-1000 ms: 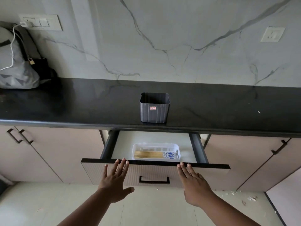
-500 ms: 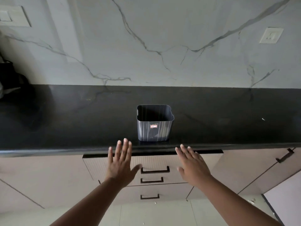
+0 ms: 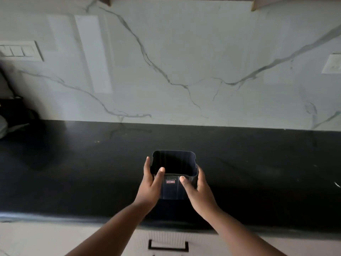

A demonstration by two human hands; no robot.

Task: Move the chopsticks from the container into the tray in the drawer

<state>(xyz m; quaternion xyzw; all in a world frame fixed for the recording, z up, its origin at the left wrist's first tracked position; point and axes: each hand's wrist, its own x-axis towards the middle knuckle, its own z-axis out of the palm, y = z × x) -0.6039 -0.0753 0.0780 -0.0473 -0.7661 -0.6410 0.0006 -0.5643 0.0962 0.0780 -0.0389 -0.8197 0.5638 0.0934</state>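
Both hands clasp the container, lower centre of frame: left hand (image 3: 150, 185) wrapped on its left wall, thumb hooked over the near rim; right hand (image 3: 198, 189) cupped on the right wall, thumb pressed to the front. Black countertop (image 3: 73, 172) spans mid-frame under a marble wall (image 3: 184, 61). Dark ribbed container (image 3: 174, 172) upright, interior looks empty. Drawer front (image 3: 168, 239) shut at bottom edge; chopsticks unseen. Small red label (image 3: 170, 181) between the thumbs

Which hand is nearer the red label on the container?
Right, narrowly. The right hand has its thumb just beside the red label on the container; the left hand grips the left wall, thumb over the rim.
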